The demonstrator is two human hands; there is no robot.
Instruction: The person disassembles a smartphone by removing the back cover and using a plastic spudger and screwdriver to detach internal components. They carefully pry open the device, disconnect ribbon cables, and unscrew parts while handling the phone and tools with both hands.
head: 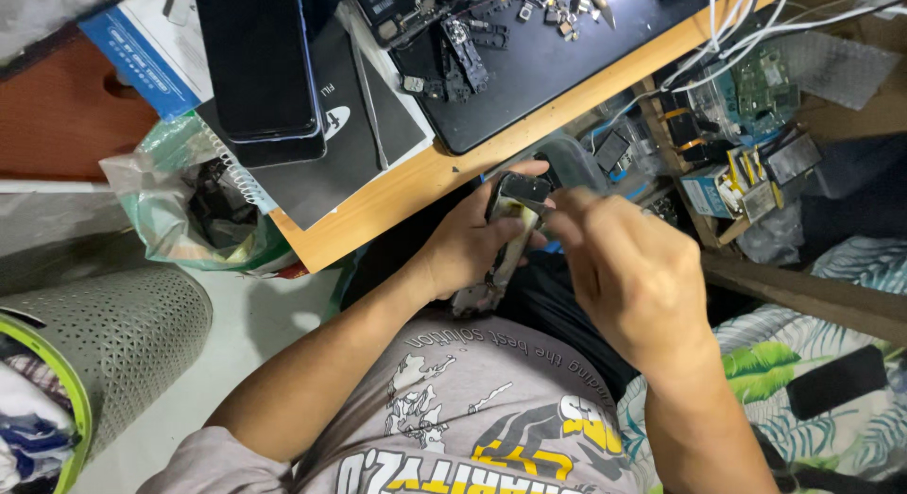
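My left hand (470, 244) grips an opened phone body (510, 231), held on edge over my lap just below the wooden desk edge (397, 199). Its dark camera end points up and pale inner parts show along its side. My right hand (628, 267) is closed over the phone's upper right side, fingertips pinching at something near the top; what they pinch is hidden.
A black work mat (557, 59) on the desk carries several small phone parts. Two dark phones (260, 64) lie stacked on a spiral notebook. A plastic bag (179, 211), a grey perforated bin (113, 333) and boxes of parts (737, 163) surround me.
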